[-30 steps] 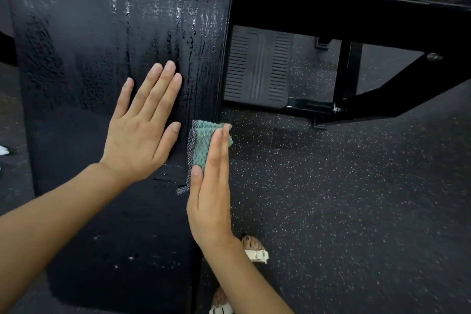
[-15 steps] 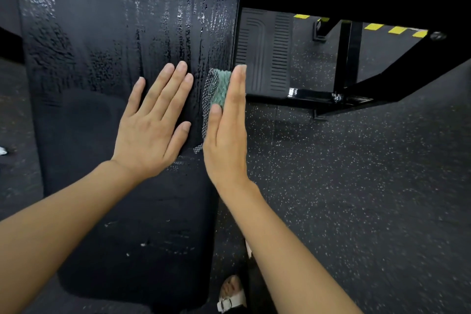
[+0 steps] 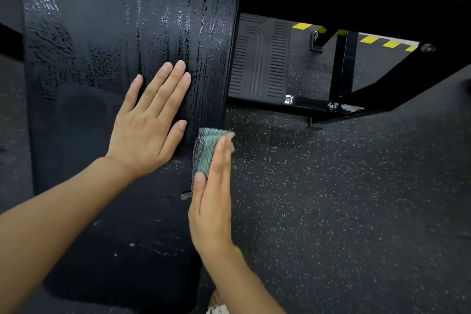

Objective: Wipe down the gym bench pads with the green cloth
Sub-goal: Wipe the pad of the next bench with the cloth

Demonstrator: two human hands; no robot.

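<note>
green cloth (image 3: 207,150) is being pressed by the flat, straight-fingered right hand (image 3: 212,211) against the bench pad's (image 3: 102,33) right edge while the left hand (image 3: 150,130) is resting open on top; far streaks are glistening wet, and the duller near stretch is probably awaiting wiping.

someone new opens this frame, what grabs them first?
The two hands mid-frame: the left hand lies flat on the wet-looking, streaked black bench pad, while the right hand presses the green cloth against the pad's right edge with straight fingers. Upper right, the black frame and yellow-black floor tape stand out.
</note>
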